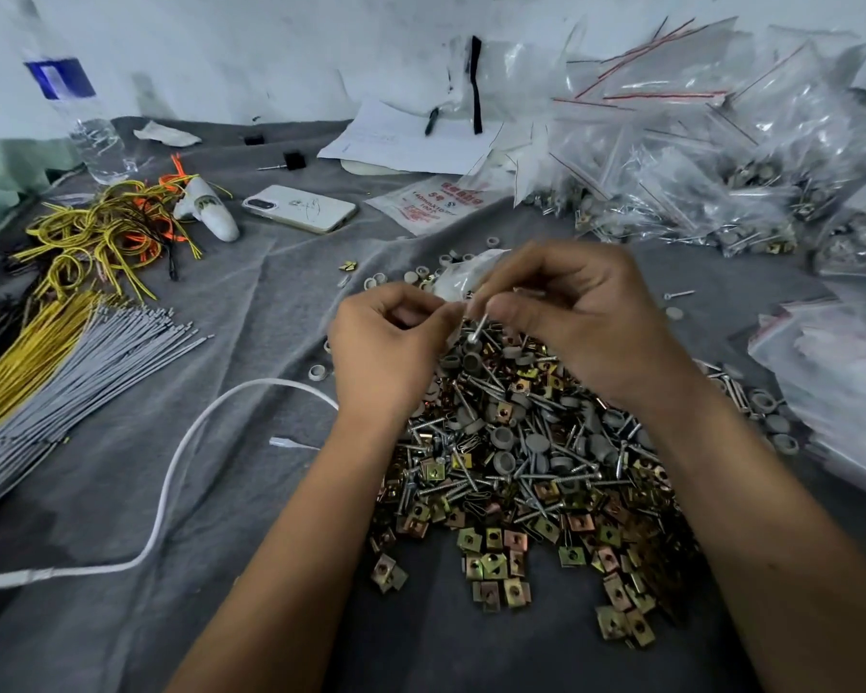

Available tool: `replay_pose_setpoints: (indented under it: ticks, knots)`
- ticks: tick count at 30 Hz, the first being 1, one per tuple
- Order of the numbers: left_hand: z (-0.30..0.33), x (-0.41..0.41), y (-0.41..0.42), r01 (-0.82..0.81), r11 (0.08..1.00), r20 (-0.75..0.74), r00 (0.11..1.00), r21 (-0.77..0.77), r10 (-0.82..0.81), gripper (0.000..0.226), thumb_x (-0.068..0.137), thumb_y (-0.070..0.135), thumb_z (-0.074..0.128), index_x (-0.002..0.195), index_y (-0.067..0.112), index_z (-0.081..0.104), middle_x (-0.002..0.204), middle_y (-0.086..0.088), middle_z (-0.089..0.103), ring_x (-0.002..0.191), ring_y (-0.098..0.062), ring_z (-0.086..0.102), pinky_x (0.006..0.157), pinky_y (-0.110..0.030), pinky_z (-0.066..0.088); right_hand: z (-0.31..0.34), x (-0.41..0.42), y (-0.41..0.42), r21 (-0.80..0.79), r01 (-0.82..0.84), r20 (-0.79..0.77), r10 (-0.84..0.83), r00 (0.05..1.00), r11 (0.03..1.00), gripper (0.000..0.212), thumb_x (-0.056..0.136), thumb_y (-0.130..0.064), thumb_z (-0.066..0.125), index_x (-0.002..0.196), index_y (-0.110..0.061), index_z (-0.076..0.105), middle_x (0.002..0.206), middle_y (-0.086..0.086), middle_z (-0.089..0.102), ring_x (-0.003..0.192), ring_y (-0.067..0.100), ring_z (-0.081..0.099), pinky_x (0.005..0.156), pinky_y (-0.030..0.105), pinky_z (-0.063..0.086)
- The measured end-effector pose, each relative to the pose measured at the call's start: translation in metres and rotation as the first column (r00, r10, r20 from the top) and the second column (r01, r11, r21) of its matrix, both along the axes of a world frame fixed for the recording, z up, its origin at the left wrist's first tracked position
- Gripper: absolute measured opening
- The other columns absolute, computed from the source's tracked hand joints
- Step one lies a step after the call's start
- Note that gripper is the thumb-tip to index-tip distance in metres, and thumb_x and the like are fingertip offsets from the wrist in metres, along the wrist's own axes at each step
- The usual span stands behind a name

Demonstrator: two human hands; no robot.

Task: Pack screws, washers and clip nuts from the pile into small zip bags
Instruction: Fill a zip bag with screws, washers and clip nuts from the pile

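Observation:
A large pile of screws, grey washers and brass-coloured clip nuts lies on the grey cloth in front of me. Both hands hover over its far end. My right hand pinches a screw that points down and to the left. My left hand has curled fingers close to the screw's upper end and seems to pinch the edge of a small clear zip bag, which shows behind the fingers. The bag's mouth is hidden by the hands.
Filled zip bags are heaped at the back right, more bags at the right edge. Left: cable ties, yellow and orange wires, a water bottle. A phone, papers and a white cable lie on the cloth.

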State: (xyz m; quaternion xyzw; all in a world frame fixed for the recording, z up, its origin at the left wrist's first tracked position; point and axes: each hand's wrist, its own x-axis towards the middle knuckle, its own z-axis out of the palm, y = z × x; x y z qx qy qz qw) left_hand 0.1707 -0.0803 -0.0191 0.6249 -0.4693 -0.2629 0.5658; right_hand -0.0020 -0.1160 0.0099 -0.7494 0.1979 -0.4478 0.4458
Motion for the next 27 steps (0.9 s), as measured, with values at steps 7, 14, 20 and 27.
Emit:
replay_pose_setpoints:
  ticks: [7,14,20,27]
  knots:
    - [0.007,0.015,-0.001,0.135,0.987,-0.38,0.92,0.083,-0.094,0.019,0.087,-0.011,0.071,0.073,0.003,0.07,0.056,-0.007,0.065,0.043,-0.011,0.053,0.041,-0.02,0.042,-0.006,0.015,0.006,-0.025,-0.054,-0.115,0.051,0.992,0.998,0.01,0.099,-0.012,0.061,0.097,-0.004,0.056,0.112,0.016,0.072,0.112,0.024,0.069,0.095,0.041,0.057]
    - [0.015,0.026,-0.001,0.022,0.999,-0.305,0.952,-0.041,-0.033,0.021,0.084,-0.006,0.076,0.07,0.007,0.068,0.054,0.0,0.064,0.041,-0.006,0.053,0.042,-0.017,0.042,-0.009,0.012,-0.001,-0.163,0.113,-0.259,-0.153,0.954,0.98,0.013,0.099,-0.026,0.063,0.096,-0.014,0.057,0.097,0.0,0.076,0.074,0.008,0.073,0.068,0.029,0.058]
    - [0.013,0.022,-0.002,-0.022,0.985,-0.125,0.992,-0.173,0.0,0.019,0.084,0.008,0.083,0.07,0.011,0.072,0.056,-0.008,0.066,0.043,-0.011,0.057,0.045,-0.022,0.046,-0.015,0.013,-0.007,-0.061,0.212,-0.235,-0.22,0.947,0.975,0.006,0.102,-0.023,0.061,0.095,-0.023,0.059,0.078,-0.004,0.073,0.059,0.003,0.064,0.055,0.014,0.047]
    - [-0.001,-0.001,-0.002,0.093,0.986,-0.291,0.948,-0.141,-0.131,0.016,0.088,-0.002,0.077,0.076,0.004,0.068,0.067,-0.018,0.069,0.051,-0.012,0.058,0.05,-0.021,0.046,-0.025,0.018,-0.011,0.089,0.239,-0.319,-0.2,0.926,0.967,0.013,0.091,-0.032,0.075,0.098,-0.022,0.071,0.071,0.0,0.076,0.065,0.016,0.072,0.065,0.031,0.054]
